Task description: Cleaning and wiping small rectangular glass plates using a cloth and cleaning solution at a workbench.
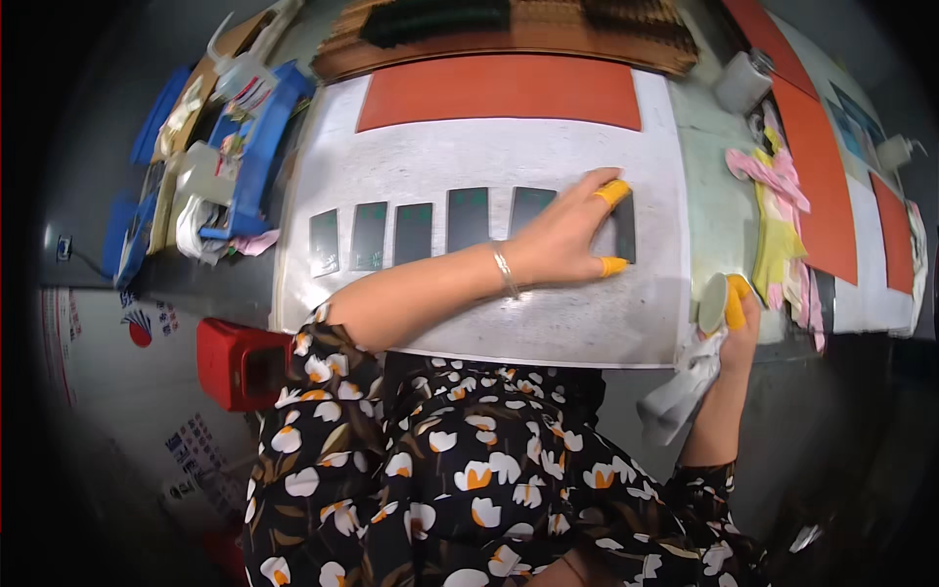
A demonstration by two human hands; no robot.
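Observation:
A row of several dark rectangular panels [468, 221] with faint green marks lies on the white mat [548, 323]. My left hand [558, 235] stretches across to the rightmost dark panel [627, 233]. Its thumb and forefinger, in yellow finger cots, span that panel's near and far ends. Part of another panel [529, 203] is covered by the same hand. Off the mat's right edge, my right hand [740, 323] grips a round, pale, rimmed piece [713, 303], also with yellow finger cots on. A whitish cloth [682, 389] hangs below that piece, against the hand.
An orange-red sheet [499, 93] lies across the mat's far end, before a brown ridged stack [509, 44]. At left stands a blue tray [266, 147] with bottles; a red stool [230, 364] is below. Pink and yellow cloths [780, 230] and a bottle [745, 81] are at right.

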